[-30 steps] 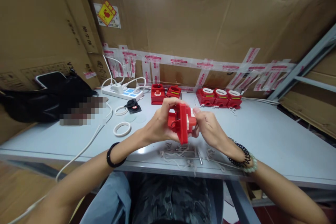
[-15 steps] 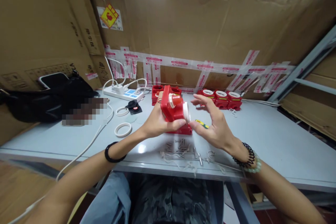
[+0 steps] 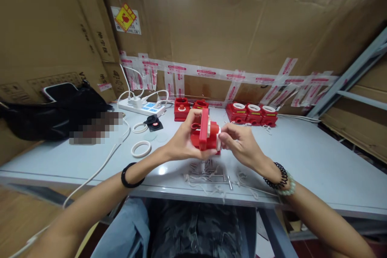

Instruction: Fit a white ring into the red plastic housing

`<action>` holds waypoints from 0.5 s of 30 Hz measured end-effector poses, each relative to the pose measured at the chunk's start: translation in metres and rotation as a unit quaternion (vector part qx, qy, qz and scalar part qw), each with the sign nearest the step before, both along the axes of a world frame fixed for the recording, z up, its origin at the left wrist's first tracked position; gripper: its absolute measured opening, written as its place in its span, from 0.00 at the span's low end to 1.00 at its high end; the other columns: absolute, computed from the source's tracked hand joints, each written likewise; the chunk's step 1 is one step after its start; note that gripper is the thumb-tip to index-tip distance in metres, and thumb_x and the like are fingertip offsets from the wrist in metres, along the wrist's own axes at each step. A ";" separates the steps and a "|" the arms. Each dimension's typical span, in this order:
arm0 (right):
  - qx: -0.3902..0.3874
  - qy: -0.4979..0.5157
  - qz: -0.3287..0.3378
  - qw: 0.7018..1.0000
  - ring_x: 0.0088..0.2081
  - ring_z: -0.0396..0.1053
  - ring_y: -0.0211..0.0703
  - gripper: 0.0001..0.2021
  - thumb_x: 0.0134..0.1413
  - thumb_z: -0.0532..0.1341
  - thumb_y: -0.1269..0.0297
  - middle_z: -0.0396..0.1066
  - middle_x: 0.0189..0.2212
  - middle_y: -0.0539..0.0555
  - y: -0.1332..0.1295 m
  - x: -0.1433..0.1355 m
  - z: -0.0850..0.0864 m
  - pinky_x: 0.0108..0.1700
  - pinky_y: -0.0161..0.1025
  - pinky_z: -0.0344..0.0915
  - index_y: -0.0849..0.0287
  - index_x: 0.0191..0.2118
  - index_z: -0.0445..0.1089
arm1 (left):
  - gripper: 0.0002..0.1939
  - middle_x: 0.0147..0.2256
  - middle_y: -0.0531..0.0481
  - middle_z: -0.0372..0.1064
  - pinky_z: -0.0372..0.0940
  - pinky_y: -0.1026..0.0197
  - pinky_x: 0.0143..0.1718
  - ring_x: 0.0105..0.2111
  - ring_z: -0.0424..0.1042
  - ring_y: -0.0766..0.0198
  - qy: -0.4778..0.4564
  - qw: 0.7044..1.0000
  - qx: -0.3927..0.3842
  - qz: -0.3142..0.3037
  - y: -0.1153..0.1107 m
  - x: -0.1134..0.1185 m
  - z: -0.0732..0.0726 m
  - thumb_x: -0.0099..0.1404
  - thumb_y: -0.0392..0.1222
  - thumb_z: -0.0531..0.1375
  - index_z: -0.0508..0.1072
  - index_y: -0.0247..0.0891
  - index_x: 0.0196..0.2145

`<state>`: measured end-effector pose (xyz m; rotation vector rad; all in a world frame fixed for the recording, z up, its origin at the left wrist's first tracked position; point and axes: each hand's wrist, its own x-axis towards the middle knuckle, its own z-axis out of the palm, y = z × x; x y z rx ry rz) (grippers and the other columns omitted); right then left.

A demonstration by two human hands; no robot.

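Bench: red part turned edge-on since earlier; left hand grip holds it, right hand now pinching its white ring.

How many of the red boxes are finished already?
Three red units with white rings stand finished-looking in a row at the back. The left hand holds another red unit while the right hand works at its white ring. Two ringless red units and two loose white rings remain.
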<state>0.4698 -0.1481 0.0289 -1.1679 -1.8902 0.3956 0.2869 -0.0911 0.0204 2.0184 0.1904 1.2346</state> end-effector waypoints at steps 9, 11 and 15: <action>0.142 -0.077 0.023 0.987 0.45 0.67 0.43 0.27 0.55 0.60 0.55 0.69 0.46 0.58 -0.006 0.002 0.014 0.48 0.43 0.64 0.60 0.58 0.59 | 0.26 0.42 0.44 0.69 0.64 0.49 0.48 0.44 0.70 0.54 -0.030 0.993 -0.111 -0.005 0.008 -0.002 0.000 0.52 0.50 0.67 0.64 0.36 0.44; 0.149 -0.085 0.029 0.985 0.42 0.68 0.41 0.25 0.54 0.62 0.58 0.71 0.42 0.57 -0.006 0.000 0.015 0.46 0.41 0.65 0.61 0.55 0.61 | 0.26 0.42 0.44 0.69 0.65 0.50 0.48 0.44 0.71 0.54 -0.037 0.992 -0.116 -0.015 0.009 -0.003 -0.001 0.53 0.49 0.66 0.65 0.36 0.45; 0.032 -0.047 0.006 0.998 0.25 0.65 0.36 0.20 0.57 0.56 0.47 0.69 0.23 0.50 -0.003 -0.002 0.007 0.29 0.35 0.62 0.62 0.33 0.70 | 0.28 0.38 0.48 0.69 0.68 0.54 0.42 0.38 0.72 0.59 -0.019 0.998 -0.058 -0.015 0.005 0.000 -0.002 0.49 0.44 0.69 0.62 0.38 0.45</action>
